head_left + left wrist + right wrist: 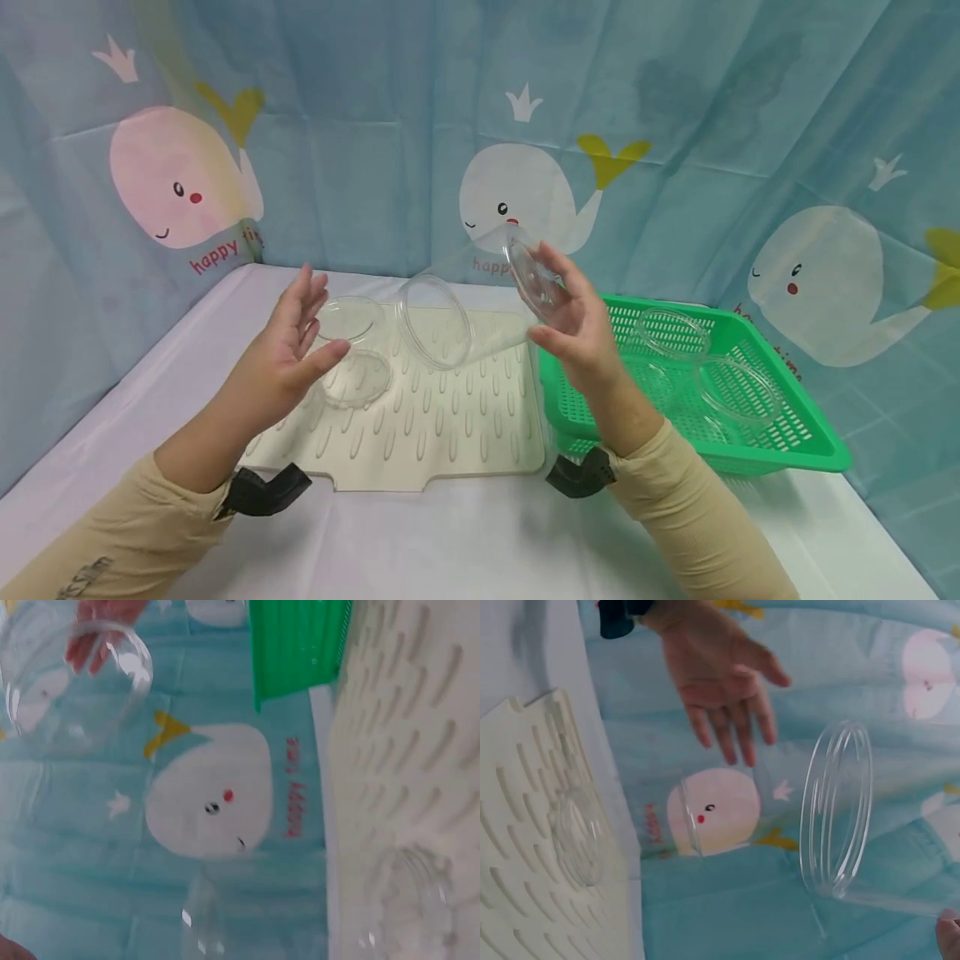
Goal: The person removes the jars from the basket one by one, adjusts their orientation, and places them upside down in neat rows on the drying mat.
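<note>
My right hand (583, 325) grips a clear plastic jar (483, 337) by its base end. The jar is tilted in the air above the mat, with its open rim facing left and toward me. In the right wrist view, its ringed rim (840, 817) shows from the side. Apart from that jar, my left hand (281, 350) is raised with its fingers extended and holds nothing. Just beyond the left fingers, another clear jar (357, 379) stands upright on the cream ribbed drying mat (480, 454).
At the right, a green slotted basket (806, 454) holds clear jars, including one with its rim (738, 392) upward. A white cloth (450, 542) covers the table. Behind hangs a blue curtain (360, 167) with whale prints.
</note>
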A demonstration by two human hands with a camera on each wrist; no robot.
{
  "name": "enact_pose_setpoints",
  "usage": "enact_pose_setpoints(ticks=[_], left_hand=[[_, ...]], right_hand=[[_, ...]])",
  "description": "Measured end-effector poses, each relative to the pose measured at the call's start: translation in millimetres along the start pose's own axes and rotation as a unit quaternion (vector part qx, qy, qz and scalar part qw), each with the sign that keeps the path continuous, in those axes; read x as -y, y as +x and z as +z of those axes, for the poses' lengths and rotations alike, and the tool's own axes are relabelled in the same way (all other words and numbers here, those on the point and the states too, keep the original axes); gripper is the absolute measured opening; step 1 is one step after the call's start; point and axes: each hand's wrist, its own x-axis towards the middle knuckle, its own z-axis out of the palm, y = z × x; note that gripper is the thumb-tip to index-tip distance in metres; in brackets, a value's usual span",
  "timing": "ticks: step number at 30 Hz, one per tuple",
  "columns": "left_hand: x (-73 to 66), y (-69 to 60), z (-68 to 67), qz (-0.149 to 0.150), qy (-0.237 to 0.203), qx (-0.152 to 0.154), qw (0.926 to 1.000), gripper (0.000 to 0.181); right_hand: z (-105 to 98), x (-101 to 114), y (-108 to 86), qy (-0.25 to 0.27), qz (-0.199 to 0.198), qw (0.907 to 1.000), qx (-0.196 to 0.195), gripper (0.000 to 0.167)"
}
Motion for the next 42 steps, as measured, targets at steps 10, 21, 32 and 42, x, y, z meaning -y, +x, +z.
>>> enact_pose_setpoints(ticks=[10,21,32,42], left_hand=[[59.4,-8.4,-17.7,-0.132,0.148,0.014,0.98,0.106],[108.2,-1.1,-15.9,-0.204,0.234,0.143,0.9398,0.132],[125.2,-2.2,-8.2,-0.247,0.317,0.208,0.8918,0.139],[123.3,0.1,-5.5,-0.258,0.336,0.223,0.8778,0.138]], right_hand=[[-7,8,4.7,-0.041,0.002,0.999,-0.018,0.105],[-13,10,12.4,-0.106,0.069,0.9911,-0.043,0.107],[-6,8,35.5,-0.189,0.11,0.9737,-0.063,0.085],[12,-46,90.0,-0.362,0.22,0.9038,-0.062,0.099]])
